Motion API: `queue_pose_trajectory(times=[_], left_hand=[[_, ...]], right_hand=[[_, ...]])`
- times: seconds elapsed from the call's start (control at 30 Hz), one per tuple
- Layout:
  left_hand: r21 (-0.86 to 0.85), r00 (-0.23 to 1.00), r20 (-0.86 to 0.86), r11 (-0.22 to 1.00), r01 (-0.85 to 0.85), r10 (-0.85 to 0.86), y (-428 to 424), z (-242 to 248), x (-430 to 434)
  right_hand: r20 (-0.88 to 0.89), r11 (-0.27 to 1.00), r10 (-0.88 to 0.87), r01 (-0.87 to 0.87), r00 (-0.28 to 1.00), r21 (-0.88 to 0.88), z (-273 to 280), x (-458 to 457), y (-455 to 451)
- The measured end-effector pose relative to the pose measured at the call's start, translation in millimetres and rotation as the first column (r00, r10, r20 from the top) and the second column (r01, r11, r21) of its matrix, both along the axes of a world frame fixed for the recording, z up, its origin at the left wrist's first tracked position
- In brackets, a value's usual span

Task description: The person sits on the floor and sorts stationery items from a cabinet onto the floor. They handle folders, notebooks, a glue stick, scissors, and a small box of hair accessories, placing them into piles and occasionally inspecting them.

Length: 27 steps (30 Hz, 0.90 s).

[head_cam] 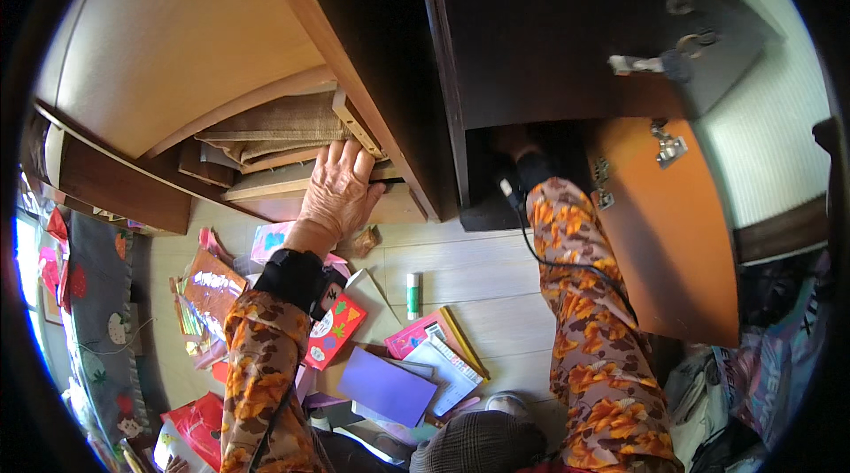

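Observation:
My left hand (339, 197) rests on the front edge of an open compartment in a wooden cabinet (199, 22), its fingertips against a folded brown woven cloth (285, 121). Wooden boards (279, 184) lie beneath the cloth. On the right, my right hand (514, 141) reaches into the dark lower compartment of a black cabinet (558, 28); shadow hides its fingers and anything in them. A hinged orange-brown cabinet door (671, 227) stands open beside that forearm. Both wrists wear black bands, and a black cable (564, 265) runs along the right sleeve.
On the floor between my arms lie a glue stick (413, 296), a purple booklet (387, 385), a spiral notebook (441, 377), a red card box (337, 330) and other papers. Plastic bags (764, 367) are at the lower right; a dark patterned cloth (103, 314) hangs at the left.

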<state>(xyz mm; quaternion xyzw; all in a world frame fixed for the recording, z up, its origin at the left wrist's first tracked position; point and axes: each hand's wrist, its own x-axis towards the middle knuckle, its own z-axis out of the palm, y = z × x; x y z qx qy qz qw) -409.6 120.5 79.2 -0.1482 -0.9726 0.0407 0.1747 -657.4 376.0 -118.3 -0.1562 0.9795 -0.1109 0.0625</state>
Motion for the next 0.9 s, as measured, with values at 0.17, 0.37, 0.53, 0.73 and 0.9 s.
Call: queue_pose_trajectory(times=[0.17, 0.37, 0.53, 0.73, 0.9], left_hand=[[0.087, 0.993, 0.095, 0.994, -0.073, 0.065, 3, 2, 14], [0.264, 0.993, 0.114, 0.962, -0.069, 0.04, 3, 11, 36], [0.671, 0.944, 0.329, 0.705, -0.231, -0.004, 18, 70, 97], [0.968, 0.929, -0.219, -0.184, 0.169, -0.299, 32, 186, 153], [0.954, 0.886, -0.297, -0.072, 0.291, -0.356, 42, 229, 194]], right_hand=[[-0.041, 0.984, 0.115, -0.119, 0.993, -0.135, 2, 71, 1], [-0.137, 0.941, 0.174, -0.206, 0.975, -0.269, 30, 155, 24], [-0.106, 0.928, 0.196, -0.22, 0.975, -0.301, 43, 190, 35], [-0.064, 0.935, 0.19, -0.201, 0.98, -0.293, 51, 197, 35], [-0.082, 0.926, 0.209, -0.224, 0.974, -0.305, 46, 193, 34]])
